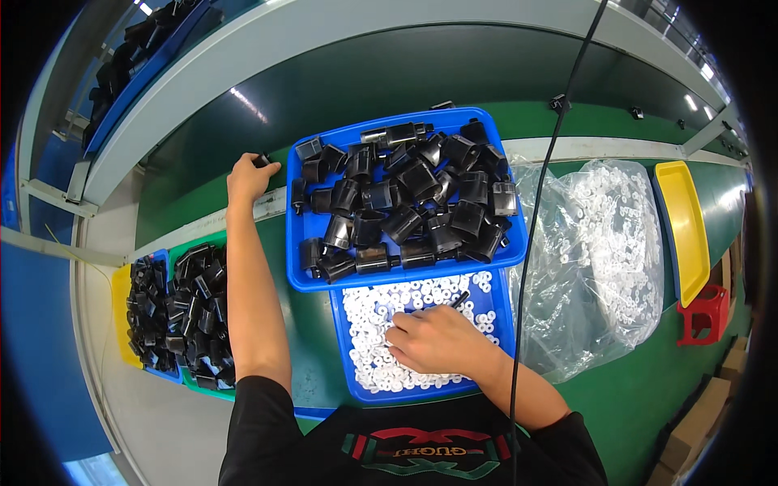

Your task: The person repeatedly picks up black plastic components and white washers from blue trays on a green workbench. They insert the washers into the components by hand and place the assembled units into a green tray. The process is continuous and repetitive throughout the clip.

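Nearest, lower centre: right hand (429, 336) over the lower tray (405, 398), fingers drawn in and tips down among the white rings (369, 312). A slim dark rod (460, 300) shows beyond the knuckles, seemingly held against the palm, perhaps so the fingertips stay usable; whether they also have a ring, cannot tell. Upper tray (289, 243), centre, overlaps the far edge of the lower one; likely set so to bring both within reach while the near rings lie uncovered. Its black parts (417, 180) lie loose, at all angles, so order there seems not to matter. Left of the frame, beside the left forearm: green crate (215, 237), more black pieces in it, probably stock kept off the working spot. Right of centre: clear bag (543, 308) with more white rings (620, 219) heaped in its right half, perhaps a reserve for the lower tray. Farther, upper left of centre: left arm stretched out, left hand (248, 178) at the green strip past the upper tray, thumb and finger nearly closed about one small black piece (261, 160). Farthest, upper right: a loose black piece (559, 103) on that strip, well apart from the hands.
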Tool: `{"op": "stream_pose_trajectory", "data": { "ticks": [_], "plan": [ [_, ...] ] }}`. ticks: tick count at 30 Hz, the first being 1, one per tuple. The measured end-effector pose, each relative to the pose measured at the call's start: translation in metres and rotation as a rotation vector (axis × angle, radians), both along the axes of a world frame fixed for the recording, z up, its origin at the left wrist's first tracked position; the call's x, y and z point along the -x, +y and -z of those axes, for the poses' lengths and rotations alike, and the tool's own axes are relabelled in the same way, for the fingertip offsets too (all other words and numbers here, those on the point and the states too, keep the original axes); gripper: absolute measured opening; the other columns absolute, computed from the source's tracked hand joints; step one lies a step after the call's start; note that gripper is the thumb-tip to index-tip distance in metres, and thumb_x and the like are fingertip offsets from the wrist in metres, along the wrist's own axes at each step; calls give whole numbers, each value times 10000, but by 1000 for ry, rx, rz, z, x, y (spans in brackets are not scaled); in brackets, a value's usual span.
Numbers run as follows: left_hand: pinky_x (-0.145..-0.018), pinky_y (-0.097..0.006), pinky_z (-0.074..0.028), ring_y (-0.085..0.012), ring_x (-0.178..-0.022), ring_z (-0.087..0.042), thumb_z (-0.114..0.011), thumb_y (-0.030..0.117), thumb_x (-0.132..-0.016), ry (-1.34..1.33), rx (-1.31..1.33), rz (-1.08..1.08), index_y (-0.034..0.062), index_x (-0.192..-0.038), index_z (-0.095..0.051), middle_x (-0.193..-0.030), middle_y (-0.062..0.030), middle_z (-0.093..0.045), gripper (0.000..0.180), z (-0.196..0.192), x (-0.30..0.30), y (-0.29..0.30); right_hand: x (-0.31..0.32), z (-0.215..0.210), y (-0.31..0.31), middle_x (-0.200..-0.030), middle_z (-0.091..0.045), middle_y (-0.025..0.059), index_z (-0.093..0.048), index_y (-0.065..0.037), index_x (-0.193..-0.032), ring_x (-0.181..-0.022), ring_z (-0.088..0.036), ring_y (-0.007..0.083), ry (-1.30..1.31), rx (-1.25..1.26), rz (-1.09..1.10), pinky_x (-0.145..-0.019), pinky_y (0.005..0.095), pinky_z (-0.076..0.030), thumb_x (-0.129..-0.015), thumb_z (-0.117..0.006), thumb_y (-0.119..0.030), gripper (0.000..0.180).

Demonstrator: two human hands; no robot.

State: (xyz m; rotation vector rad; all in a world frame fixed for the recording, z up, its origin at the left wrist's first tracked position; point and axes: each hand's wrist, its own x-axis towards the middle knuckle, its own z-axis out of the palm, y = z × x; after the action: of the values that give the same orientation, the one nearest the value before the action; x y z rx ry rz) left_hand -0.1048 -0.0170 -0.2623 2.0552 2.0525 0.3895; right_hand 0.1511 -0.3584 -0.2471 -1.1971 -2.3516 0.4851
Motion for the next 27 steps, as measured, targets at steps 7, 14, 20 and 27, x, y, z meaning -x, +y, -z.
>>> {"op": "stream_pose_trajectory", "data": {
  "ticks": [7, 14, 20, 27],
  "plan": [
    [-916, -426, -473, -338, -1044, -587, -709, 258, -821, -104, -404, 191, 56, -1198, -629, -1153, -187, -616, 435, -50, -45, -52, -2, 0, 1, -768, -558, 71, -603, -57, -808, -581, -640, 220, 26, 8, 33, -499, 356, -512, -772, -677, -170, 140],
    [-872, -385, -453, -300, -979, -532, -780, 158, -729, -148, -255, 758, 55, -1133, -673, -1000, -120, -586, 431, -94, -115, -164, -2, -1, 1, -758, -563, 69, -577, -69, -780, -630, -660, 210, 1, -4, 31, -522, 341, -531, -788, -641, -117, 80],
    [-899, -378, -452, -293, -1017, -516, -828, 179, -698, -34, -171, 738, 43, -1092, -665, -1053, -110, -555, 448, -87, -125, -166, -1, 2, 5, -718, -545, 28, -581, -101, -776, -568, -628, 191, 119, -59, 36, -484, 327, -494, -799, -715, -190, 163],
    [-880, -388, -447, -288, -953, -516, -821, 122, -682, -152, -206, 839, 79, -1009, -644, -1037, -66, -586, 375, -79, -125, -159, 1, -1, 5, -768, -537, 25, -567, -98, -775, -542, -612, 187, 138, -43, 35, -469, 325, -485, -787, -702, -155, 148]
  ]
}}
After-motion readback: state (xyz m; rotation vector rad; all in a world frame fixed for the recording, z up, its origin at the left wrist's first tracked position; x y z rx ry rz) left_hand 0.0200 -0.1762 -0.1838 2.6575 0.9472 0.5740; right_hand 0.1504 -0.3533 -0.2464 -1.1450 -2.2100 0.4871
